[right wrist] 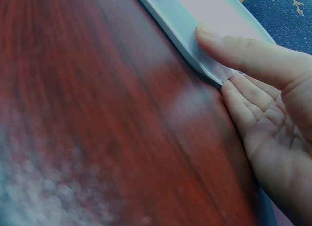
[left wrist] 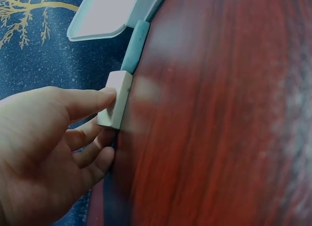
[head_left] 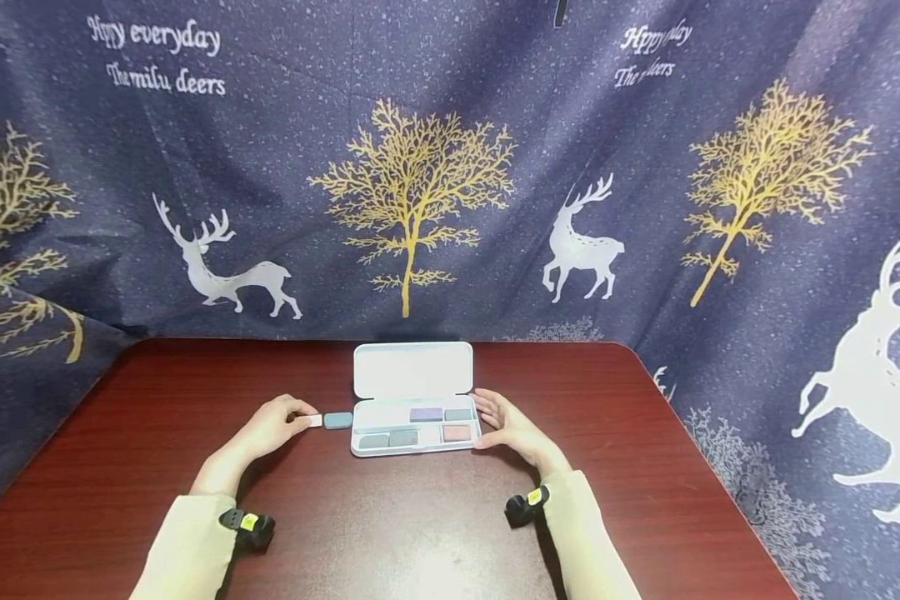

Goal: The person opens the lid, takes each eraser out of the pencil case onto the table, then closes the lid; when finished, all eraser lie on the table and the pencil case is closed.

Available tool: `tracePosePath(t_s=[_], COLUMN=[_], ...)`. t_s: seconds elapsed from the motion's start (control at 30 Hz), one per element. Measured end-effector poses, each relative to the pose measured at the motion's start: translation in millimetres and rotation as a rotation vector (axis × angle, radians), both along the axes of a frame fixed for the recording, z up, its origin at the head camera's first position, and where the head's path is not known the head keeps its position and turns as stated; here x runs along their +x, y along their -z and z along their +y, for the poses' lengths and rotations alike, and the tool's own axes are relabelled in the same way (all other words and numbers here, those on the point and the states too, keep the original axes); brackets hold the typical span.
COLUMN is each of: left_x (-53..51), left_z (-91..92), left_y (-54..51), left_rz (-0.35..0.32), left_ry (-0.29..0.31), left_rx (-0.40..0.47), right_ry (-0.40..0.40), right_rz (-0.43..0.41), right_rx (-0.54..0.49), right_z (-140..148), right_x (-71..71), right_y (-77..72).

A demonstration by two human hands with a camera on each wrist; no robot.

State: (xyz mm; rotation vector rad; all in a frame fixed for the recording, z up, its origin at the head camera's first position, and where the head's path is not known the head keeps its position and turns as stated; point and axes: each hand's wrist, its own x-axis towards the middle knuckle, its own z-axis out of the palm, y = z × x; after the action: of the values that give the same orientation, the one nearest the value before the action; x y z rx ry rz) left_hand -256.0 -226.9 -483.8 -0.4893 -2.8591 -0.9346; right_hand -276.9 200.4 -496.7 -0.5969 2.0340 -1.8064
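My left hand [head_left: 273, 425] pinches a small white rectangular block [left wrist: 115, 99] between thumb and fingers, low over the table. End to end with it lies a blue-green block [head_left: 337, 421], beside the left side of an open white case [head_left: 412, 451]. Inside the case sit several coloured blocks, among them a purple one [head_left: 426, 414], a pink one [head_left: 457, 432] and grey-green ones [head_left: 402, 437]. At the case's right end rests my right hand [head_left: 516, 429]. Its thumb touches the rim near the front corner, and its loosely extended fingers lie against the outer side.
The case's raised lid [head_left: 412, 371] leans back near the table's far edge. Dark red wood-grain table [head_left: 405, 517] spreads in front of the case. Behind it hangs a blue cloth [head_left: 465, 50] printed with deer and trees. Each wrist wears a black camera [head_left: 247, 529].
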Motion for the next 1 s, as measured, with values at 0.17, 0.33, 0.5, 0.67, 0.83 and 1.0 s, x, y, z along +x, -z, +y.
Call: tracePosePath(t_s=[0.17,0.33,0.5,0.67,0.83,1.0], left_x=[-1.3,-2.6,-3.0,-2.9,-1.7,-0.3], left_z=[0.7,0.5,0.3,1.7,3.4,4.4], left_y=[0.9,1.1,2.3,1.6,-0.4,-1.2], left_rz=[0.043,0.046,0.046,0.048,0.059,0.065], left_ry=[0.009,0.021,0.014,0.009,0.011,0.011], left_rx=[-0.002,0.015,0.018,0.026,0.028,0.028], right_ry=[0.001,0.004,0.007,0.004,0.002,0.004], right_rz=[-0.002,-0.003,-0.004,0.0,0.002,0.0], right_rx=[-0.001,-0.006,-0.004,-0.002,-0.004,-0.007], right_z=[-0.1,-0.2,-0.8,-0.7,-0.3,0.1], right_x=[0.4,1.1,1.7,0.8,0.1,0.3], right_y=[-0.5,-0.9,-1.6,-1.2,-0.1,0.8])
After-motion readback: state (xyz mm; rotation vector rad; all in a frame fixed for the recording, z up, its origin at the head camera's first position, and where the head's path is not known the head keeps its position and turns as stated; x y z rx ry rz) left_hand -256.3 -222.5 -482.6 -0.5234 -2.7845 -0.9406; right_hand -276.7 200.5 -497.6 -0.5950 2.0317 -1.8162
